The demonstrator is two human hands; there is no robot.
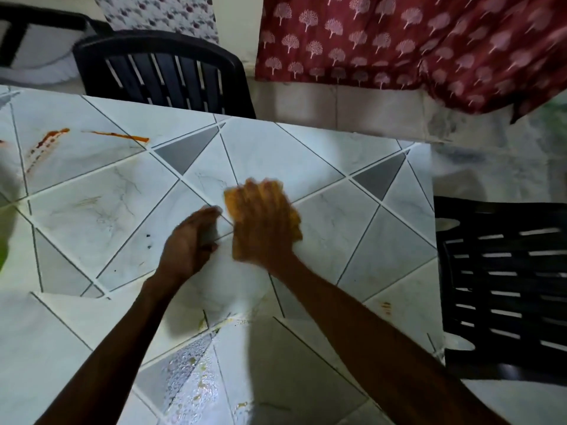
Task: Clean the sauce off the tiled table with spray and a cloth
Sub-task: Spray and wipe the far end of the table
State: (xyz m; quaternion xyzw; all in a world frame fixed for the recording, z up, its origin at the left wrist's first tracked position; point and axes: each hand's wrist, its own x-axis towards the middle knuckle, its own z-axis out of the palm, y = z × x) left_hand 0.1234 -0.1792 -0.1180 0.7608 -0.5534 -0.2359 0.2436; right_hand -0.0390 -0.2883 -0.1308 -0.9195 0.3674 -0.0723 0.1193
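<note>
Right hand (264,222) presses flat on crumpled orange cloth (295,223), glossy marbled tiled table (399,240); left hand (191,240) cupped, contents unclear; red sauce streaks (122,136) ten o'clock.

One white tiled table (306,167) is counted. Two bare hands are counted, a left hand (193,240) and a right hand (260,225), along with one crumpled orange cloth (296,225). Three red-orange sauce marks are plainly made out: one broad smear (46,145), one thin streak (118,135) and one small smudge (386,307). Two black slatted plastic chairs are seen, a far chair (165,75) and a right-side chair (503,286). Two printed fabrics are counted: one maroon tree-print fabric (399,41) and one white floral fabric (159,13). Two dark grey triangular tiles are counted, a left tile (188,150) and a right tile (382,176).
</note>
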